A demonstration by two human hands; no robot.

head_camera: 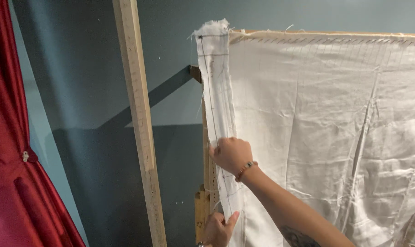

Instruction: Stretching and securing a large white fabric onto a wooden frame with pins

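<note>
In the head view, a large sheet of white fabric (pixel 317 137) hangs stretched over a wooden frame (pixel 206 151), filling the right half of the picture. Faint grid lines run across it, and its top edge is laced along the frame's upper bar near the top right. The fabric's left margin is folded around the frame's upright post as a narrow strip (pixel 215 82), which ends in a frayed tuft at the upper centre.

The right hand (pixel 231 154) sits at the centre of the picture, its arm reaching in from the lower right with a beaded bracelet (pixel 245 170) at the wrist. Its grip is closed on the folded strip, fingers curled over the edge against the post.

The left hand (pixel 218 228) is at the bottom centre, partly cut off by the frame's lower border. Its grip pinches the same strip lower down, thumb pointing upward along the cloth.

A loose wooden batten (pixel 140 123) leans against the grey-blue wall (pixel 79 68) left of centre, well apart from both hands. A red curtain (pixel 10 151) hangs down the left edge.
</note>
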